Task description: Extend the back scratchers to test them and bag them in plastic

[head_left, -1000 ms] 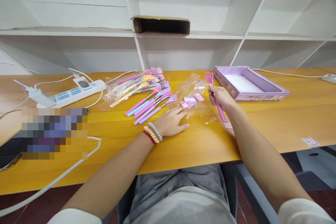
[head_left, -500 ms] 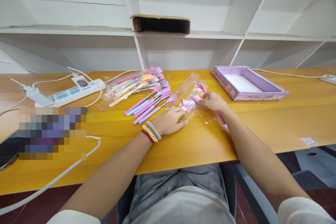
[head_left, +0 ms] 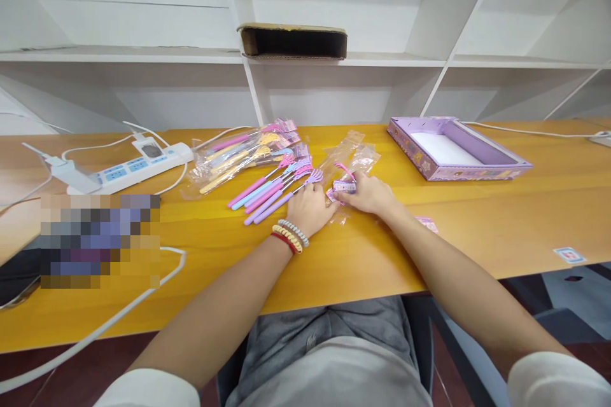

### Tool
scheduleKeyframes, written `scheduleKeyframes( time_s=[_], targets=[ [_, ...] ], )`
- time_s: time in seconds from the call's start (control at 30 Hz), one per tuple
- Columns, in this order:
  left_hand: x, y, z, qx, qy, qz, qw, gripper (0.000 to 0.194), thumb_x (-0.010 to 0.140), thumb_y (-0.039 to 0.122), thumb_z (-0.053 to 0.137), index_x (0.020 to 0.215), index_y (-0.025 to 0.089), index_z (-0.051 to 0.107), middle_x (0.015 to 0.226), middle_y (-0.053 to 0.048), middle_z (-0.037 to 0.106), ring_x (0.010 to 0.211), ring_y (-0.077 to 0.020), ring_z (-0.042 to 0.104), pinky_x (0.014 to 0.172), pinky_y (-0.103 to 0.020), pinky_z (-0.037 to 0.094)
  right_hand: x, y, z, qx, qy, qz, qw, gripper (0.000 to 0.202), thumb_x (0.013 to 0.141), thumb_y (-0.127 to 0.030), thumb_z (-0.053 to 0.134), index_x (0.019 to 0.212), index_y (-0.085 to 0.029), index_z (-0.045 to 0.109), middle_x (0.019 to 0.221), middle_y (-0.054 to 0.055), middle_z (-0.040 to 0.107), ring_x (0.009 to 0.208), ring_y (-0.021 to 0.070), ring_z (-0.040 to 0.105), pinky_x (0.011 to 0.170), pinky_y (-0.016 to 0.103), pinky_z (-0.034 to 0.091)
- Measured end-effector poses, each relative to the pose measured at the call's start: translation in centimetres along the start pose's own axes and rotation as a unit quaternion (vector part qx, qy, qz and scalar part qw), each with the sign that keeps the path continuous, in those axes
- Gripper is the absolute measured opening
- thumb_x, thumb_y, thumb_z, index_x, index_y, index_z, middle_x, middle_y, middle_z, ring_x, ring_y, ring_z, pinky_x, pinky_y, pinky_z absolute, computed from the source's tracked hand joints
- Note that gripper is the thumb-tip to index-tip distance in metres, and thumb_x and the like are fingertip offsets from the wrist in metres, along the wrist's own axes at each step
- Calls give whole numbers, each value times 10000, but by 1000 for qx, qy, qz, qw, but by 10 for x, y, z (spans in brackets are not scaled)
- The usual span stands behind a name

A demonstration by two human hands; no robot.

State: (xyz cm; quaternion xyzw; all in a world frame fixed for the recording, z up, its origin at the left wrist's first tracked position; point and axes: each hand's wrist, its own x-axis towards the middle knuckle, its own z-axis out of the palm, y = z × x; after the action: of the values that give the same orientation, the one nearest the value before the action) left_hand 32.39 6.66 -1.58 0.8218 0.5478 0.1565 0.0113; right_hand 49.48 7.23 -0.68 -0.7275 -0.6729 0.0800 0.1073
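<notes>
My left hand [head_left: 310, 208] rests on the table beside the loose pink, blue and purple claw-ended sticks [head_left: 267, 194], its fingertips near the pile of small printed cards [head_left: 344, 187]. Closed round a pink claw stick [head_left: 344, 170], my right hand [head_left: 370, 194] touches the cards from the right; most of that stick is hidden by the hand. Clear plastic bags [head_left: 351, 147] lie behind the cards. Farther left and back are bagged sticks [head_left: 248, 152] in several colours.
An open purple box [head_left: 477, 173] stands at the back right. A power strip [head_left: 136, 168] with cables lies on the left. One pink card [head_left: 427, 224] is beside my right forearm. White shelves hold a cardboard box [head_left: 293, 58].
My right hand has moved left with the pink stick, up to the cards. My left hand has shifted slightly right and back. A pink card now shows beside my right forearm.
</notes>
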Motion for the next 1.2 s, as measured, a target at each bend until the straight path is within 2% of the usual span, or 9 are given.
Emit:
scheduleKeyframes(
  time_s=[0.13,0.27,0.43,0.63,0.8,0.93,1.03,1.13,1.2],
  targets=[
    [2,2,-2,-12,-28,-26,999,393,803,503,527,966,157,617,984,-154,662,935,-291,635,705,-352,460,-2,-8,2,-22,17,11,1000,778,656,-823,441,1082,-180,536,1075,179,639,987,334,618,772,399,457],
    [4,2,-8,-34,-68,-43,996,433,761,562,566,903,158,628,929,-158,680,893,-297,649,653,-346,443,-5,-14,-1,-37,34,20,999,801,646,-817,459,1120,-174,511,1015,185,651,955,355,626,758,426,462],
    [4,2,-11,-48,-85,-53,994,413,745,536,600,901,154,624,949,-150,686,911,-284,646,663,-327,432,-3,-16,-1,-32,9,17,999,730,660,-761,495,1095,-176,518,993,170,658,940,354,629,739,429,471],
    [3,4,-12,-41,-71,-68,994,436,764,488,591,1020,134,606,986,-163,683,930,-298,645,685,-339,442,2,1,-6,-39,-13,38,998,714,653,-731,508,1103,-177,523,995,152,659,952,344,626,715,403,472],
    [7,-5,-12,-55,-91,-85,991,328,735,474,613,875,181,654,882,-121,701,850,-281,651,646,-327,437,6,21,-17,-33,-41,72,996,682,621,-686,571,1080,-182,547,1018,136,653,927,305,625,673,354,459],
    [11,-13,-8,-106,-73,-90,988,203,735,412,618,752,212,644,822,-65,693,794,-231,633,644,-302,425,9,30,-20,-39,-35,86,995,682,621,-675,584,1082,-174,559,1017,148,652,908,303,622,634,333,437],
    [11,-15,-5,-146,-22,-76,986,152,758,363,598,763,212,620,767,-32,675,746,-197,614,641,-284,408,9,31,-19,-19,-1,76,997,618,683,-623,562,1101,-168,564,961,140,662,864,285,625,614,314,418],
    [9,-13,-3,-171,43,-41,983,143,790,345,571,777,206,599,722,-16,651,706,-176,593,631,-274,386,6,27,-19,48,43,15,998,536,744,-549,550,1132,-178,555,825,81,667,769,228,623,604,281,400],
    [8,-10,-4,-187,57,-28,980,153,812,343,547,771,203,592,692,-13,638,677,-171,580,620,-272,374,3,22,-18,82,50,-45,994,502,756,-530,559,1117,-181,566,738,45,649,689,193,604,587,262,384]
  ],
)
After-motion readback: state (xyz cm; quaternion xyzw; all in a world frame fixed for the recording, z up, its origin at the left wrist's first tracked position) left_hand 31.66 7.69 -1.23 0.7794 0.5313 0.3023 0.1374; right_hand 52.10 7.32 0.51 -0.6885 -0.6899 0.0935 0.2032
